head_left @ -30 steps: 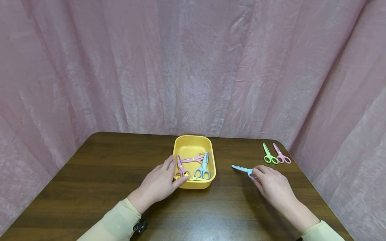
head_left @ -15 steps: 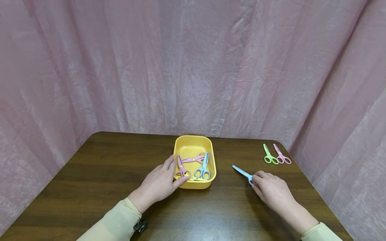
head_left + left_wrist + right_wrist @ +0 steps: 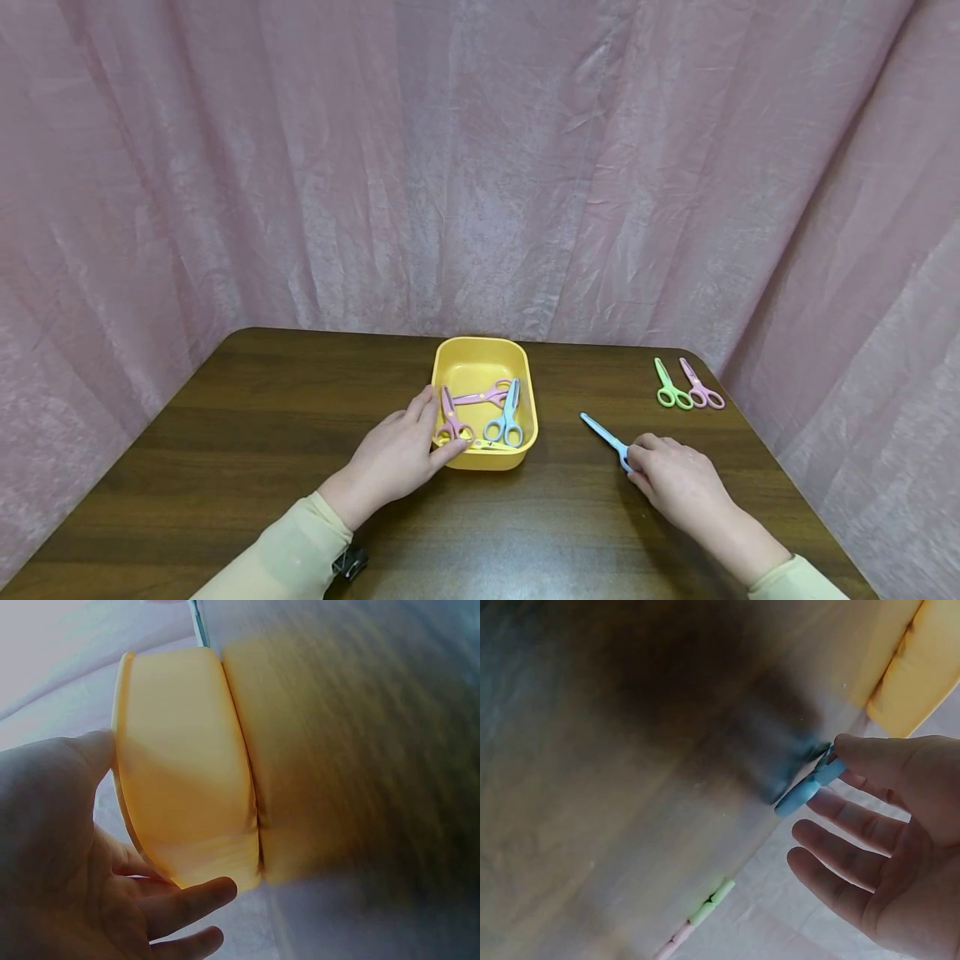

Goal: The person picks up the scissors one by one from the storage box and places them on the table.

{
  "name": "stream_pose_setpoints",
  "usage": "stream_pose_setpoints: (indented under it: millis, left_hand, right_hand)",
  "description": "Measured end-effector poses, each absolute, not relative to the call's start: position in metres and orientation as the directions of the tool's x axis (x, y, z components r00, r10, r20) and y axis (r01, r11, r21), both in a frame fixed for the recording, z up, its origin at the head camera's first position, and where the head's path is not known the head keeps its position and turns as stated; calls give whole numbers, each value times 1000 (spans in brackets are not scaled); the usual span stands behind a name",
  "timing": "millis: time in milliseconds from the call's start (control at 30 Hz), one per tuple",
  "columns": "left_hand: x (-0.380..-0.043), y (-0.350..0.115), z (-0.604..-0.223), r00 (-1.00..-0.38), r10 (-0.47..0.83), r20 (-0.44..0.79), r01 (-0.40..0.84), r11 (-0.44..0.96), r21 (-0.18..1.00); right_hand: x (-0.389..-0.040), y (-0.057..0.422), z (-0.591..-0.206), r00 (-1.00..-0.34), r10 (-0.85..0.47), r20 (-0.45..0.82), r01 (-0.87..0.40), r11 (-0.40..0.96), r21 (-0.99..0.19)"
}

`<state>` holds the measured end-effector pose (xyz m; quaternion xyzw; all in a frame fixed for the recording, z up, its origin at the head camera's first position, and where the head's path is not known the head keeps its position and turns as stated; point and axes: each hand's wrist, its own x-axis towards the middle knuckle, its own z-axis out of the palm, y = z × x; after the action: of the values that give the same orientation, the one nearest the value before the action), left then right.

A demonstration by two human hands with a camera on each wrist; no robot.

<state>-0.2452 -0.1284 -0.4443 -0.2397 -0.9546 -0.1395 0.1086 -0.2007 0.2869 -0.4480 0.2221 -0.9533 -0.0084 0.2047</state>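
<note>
Blue scissors [image 3: 606, 435] are right of the bin [image 3: 487, 461]; we see the right hand [image 3: 681, 483] pinching their handle end, other fingers loose. Left hand [image 3: 393, 458], fingers loosely spread, touches the bin.

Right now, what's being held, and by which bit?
The right hand pinches light-blue plastic scissors by the handle end; the left hand only touches the rounded yellow plastic box.

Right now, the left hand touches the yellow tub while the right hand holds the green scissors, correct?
No: the right hand holds blue scissors, as the head view shows; the green pair lies on the table. The left hand touches the yellow tub.
</note>
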Motion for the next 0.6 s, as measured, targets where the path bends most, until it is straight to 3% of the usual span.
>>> stream_pose_setpoints:
  millis: [600]
  left_hand:
    - [-245, -128, -443, -864, 428, 266, 485, 849, 210]
  right_hand:
    - [-201, 284, -452, -839, -419, 347, -406, 907, 115]
